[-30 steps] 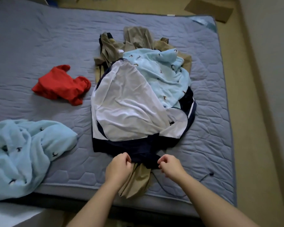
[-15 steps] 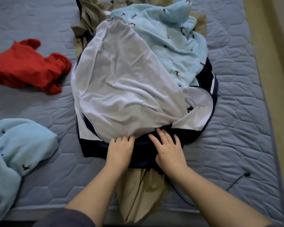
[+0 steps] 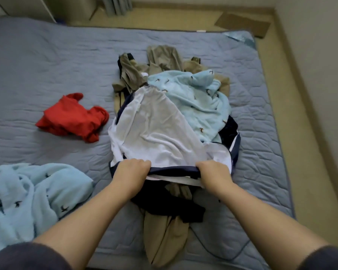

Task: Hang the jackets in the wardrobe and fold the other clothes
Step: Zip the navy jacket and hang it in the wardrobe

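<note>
Across the grey-blue quilted mattress (image 3: pixel 47 65) the laundry lies unsorted, and the navy-and-white jacket (image 3: pixel 154 137) sits at the middle of the heap with its pale lining turned up. Half a second ago both hands lay flat, fingers spread, on the jacket's dark near edge. Now the left hand (image 3: pixel 132 175) and the right hand (image 3: pixel 213 175) have curled their fingers round that navy hem, and the edge stands raised off the cloth beneath it.

A bird-print light blue fleece (image 3: pixel 193 98) drapes over the jacket's far right side. Khaki trousers (image 3: pixel 164 236) run out from under the jacket toward the person. A red garment (image 3: pixel 72 119) lies apart to the jacket's left, and a second blue fleece (image 3: pixel 27 195) is bunched nearer, also to its left.

It looks to me like the jacket is being picked out for hanging. The fleece resting on it will likely slide or drag along as it comes up. Nothing looks folded yet.
</note>
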`<state>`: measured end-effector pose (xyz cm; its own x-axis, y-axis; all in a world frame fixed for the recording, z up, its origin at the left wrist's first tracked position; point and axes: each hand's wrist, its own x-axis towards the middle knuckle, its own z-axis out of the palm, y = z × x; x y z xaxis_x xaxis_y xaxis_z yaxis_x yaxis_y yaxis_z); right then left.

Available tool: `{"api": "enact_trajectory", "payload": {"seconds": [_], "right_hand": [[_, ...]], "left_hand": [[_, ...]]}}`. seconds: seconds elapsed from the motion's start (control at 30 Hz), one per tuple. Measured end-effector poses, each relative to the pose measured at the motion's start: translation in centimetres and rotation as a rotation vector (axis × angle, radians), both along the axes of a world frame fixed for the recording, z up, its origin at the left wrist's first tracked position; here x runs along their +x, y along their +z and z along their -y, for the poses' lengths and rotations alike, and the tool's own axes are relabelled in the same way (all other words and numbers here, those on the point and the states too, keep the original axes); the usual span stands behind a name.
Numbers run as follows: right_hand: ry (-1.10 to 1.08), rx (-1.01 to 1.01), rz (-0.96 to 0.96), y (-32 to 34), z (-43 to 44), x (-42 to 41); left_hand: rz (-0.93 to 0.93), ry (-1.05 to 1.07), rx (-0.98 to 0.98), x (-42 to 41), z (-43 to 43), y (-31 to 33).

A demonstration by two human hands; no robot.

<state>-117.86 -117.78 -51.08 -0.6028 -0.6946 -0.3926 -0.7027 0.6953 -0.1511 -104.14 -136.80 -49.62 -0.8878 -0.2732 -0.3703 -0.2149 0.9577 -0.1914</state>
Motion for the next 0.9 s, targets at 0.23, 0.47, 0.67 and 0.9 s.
{"api": "enact_trajectory", "payload": {"seconds": [0.23, 0.47, 0.67, 0.9], "right_hand": [[-0.014, -0.069, -0.308, 22.0, -1.2, -6.3], [-0.024, -0.319, -0.568, 45.5, -4.2, -6.8], [-0.05, -0.655, -0.748, 64.1, -7.1, -5.8], [-0.033, -0.471, -0.635, 69.5, -10.8, -3.5]], "left_hand": [[-0.295, 0.094, -0.107, -1.8, 0.9, 21.7], [-0.746, 0.101, -0.167, -0.6, -0.3, 44.8], [-1.101, 0.205, -0.216, 1.5, -1.9, 61.9], [-0.961, 0.227, -0.203, 5.5, -3.0, 68.5]]}}
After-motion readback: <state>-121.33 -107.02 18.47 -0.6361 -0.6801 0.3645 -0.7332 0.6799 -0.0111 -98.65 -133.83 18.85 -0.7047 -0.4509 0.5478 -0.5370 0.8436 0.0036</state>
